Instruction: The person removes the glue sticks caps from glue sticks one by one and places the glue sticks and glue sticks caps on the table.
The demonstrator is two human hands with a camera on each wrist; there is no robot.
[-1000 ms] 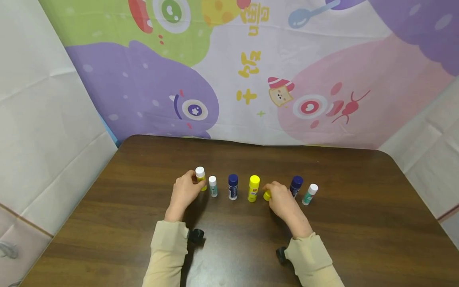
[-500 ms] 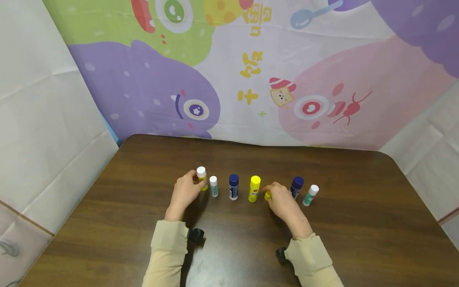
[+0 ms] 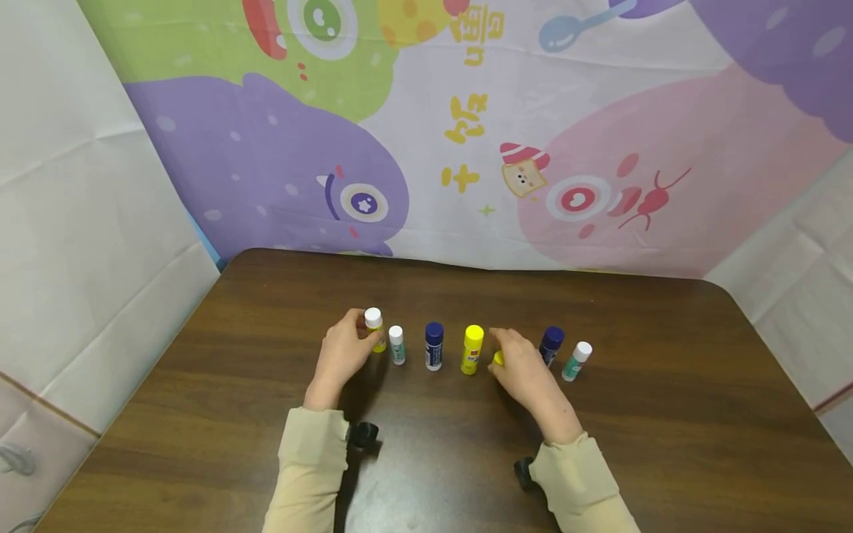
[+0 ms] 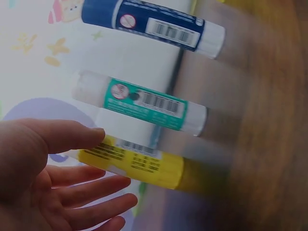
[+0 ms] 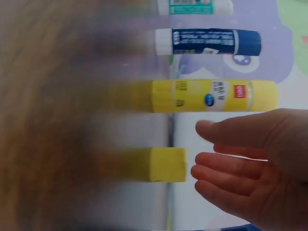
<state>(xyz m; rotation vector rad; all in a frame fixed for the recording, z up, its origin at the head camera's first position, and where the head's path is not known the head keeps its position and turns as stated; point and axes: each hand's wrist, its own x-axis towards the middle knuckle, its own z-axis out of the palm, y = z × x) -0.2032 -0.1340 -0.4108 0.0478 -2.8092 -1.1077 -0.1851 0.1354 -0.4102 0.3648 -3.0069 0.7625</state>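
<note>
In the head view my left hand [image 3: 343, 354] is at a glue stick with a yellow body and white cap [image 3: 375, 320], which stands upright. The left wrist view shows my thumb touching that yellow body [image 4: 139, 166], fingers loosely spread along its other side. My right hand [image 3: 525, 366] hovers by a short plain yellow piece, like a glue stick cap [image 5: 167, 164]. Its fingers are apart from the piece, with a gap showing in the right wrist view. Between the hands stand a small white-and-green glue stick [image 3: 397, 346], a navy one [image 3: 434, 346] and an all-yellow one [image 3: 472, 349].
Right of my right hand stand another navy-capped glue stick [image 3: 551, 343], partly hidden by the hand, and a white-capped green one [image 3: 577, 361]. Everything is on a brown wooden table [image 3: 426, 459]. A cartoon-printed cloth [image 3: 460, 222] hangs behind its far edge.
My right hand's fingers have spread and lifted away from the short yellow piece. The left fingers have loosened slightly around the white-capped glue stick. The other glue sticks have not moved.
</note>
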